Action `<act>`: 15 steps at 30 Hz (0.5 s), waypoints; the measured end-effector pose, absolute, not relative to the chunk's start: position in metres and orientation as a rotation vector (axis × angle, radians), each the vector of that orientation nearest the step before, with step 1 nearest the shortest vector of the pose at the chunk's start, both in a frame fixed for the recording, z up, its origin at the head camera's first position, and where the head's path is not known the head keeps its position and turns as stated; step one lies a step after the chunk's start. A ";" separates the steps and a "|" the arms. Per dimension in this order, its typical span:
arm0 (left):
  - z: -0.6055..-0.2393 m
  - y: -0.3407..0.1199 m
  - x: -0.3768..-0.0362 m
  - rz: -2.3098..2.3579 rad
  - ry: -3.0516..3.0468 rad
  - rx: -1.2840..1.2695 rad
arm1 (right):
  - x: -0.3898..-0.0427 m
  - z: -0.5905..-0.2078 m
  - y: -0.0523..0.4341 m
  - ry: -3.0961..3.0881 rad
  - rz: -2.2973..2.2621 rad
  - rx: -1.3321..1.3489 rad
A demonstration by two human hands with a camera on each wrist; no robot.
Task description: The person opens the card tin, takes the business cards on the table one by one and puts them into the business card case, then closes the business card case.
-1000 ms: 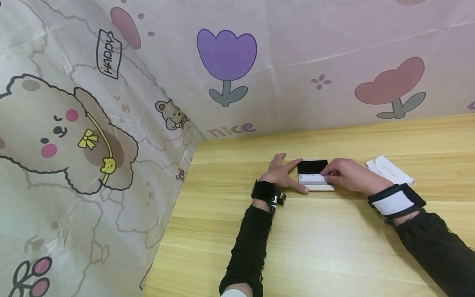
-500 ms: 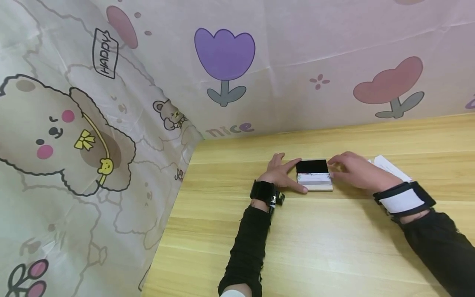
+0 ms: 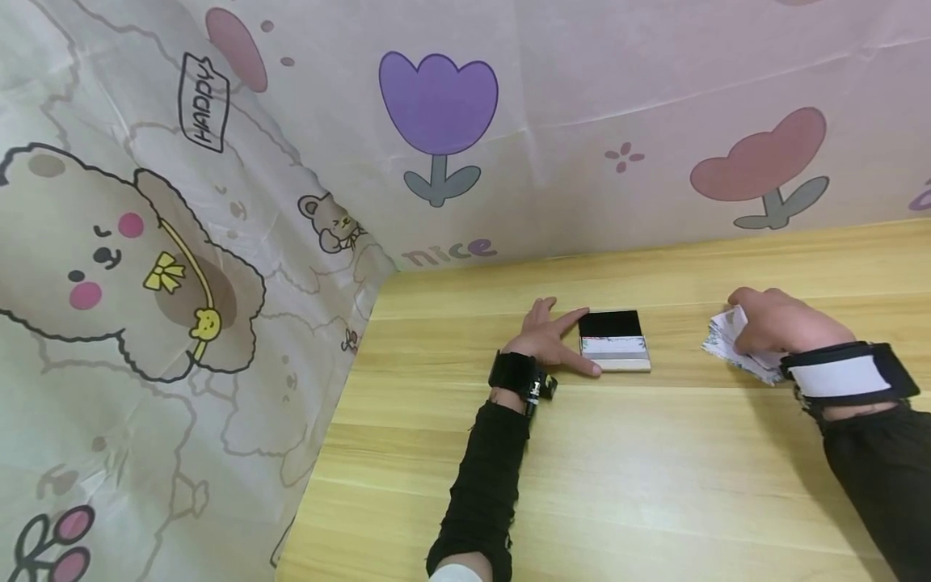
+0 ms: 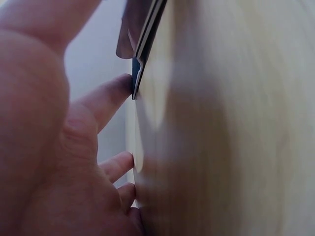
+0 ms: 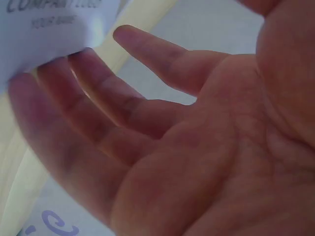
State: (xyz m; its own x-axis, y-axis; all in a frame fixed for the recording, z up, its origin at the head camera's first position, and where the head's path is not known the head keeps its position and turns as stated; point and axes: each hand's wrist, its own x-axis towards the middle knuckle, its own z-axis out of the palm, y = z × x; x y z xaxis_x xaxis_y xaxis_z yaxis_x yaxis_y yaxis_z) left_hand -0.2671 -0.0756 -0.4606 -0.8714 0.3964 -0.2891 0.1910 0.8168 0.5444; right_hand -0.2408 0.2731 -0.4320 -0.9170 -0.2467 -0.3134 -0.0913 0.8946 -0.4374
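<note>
A small card case (image 3: 615, 343), black at the far half and pale with a card showing at the near half, lies flat on the wooden table (image 3: 596, 477). My left hand (image 3: 582, 343) rests beside its left edge, with the forefinger and thumb spread straight along that side; in the left wrist view a fingertip (image 4: 120, 86) touches the case's edge (image 4: 142, 49). My right hand (image 3: 756, 323) lies on a loose pile of white printed cards (image 3: 730, 349) well right of the case. In the right wrist view its fingers (image 5: 74, 98) reach out nearly straight against a printed card (image 5: 44, 24).
A printed cloth backdrop (image 3: 218, 242) with bears and tulips closes off the table's far side and left side. Bare wood stretches between the case and me. Both forearms wear black sleeves and wrist straps.
My right hand has left the card case and moved right onto the pile of white cards. The left hand and the case have stayed where they were.
</note>
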 end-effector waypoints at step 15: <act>-0.460 -0.078 -0.266 0.748 2.601 0.430 | -0.247 -0.428 0.271 2.756 -0.673 -0.222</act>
